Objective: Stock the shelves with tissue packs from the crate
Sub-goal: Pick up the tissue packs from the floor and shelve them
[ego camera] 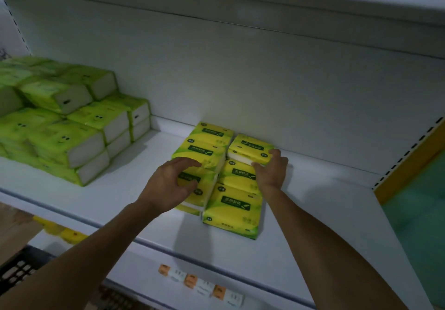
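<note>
Several yellow-green tissue packs lie in two rows on the white shelf [301,213]. My right hand [271,167] grips the far right pack [248,147] at its near edge, lifting it slightly off the pack below. My left hand [168,184] rests with spread, curled fingers on the near left pack [204,186], thumb against its top. The front right pack [232,209] lies flat and untouched. A black crate [21,268] shows at the lower left, mostly cut off by the frame.
A larger stack of lime-green tissue packs [65,121] fills the shelf's left part. The shelf's back wall stands right behind the yellow packs. Price tags [199,283] hang on the lower shelf edge. More yellow packs [65,233] lie on the shelf below.
</note>
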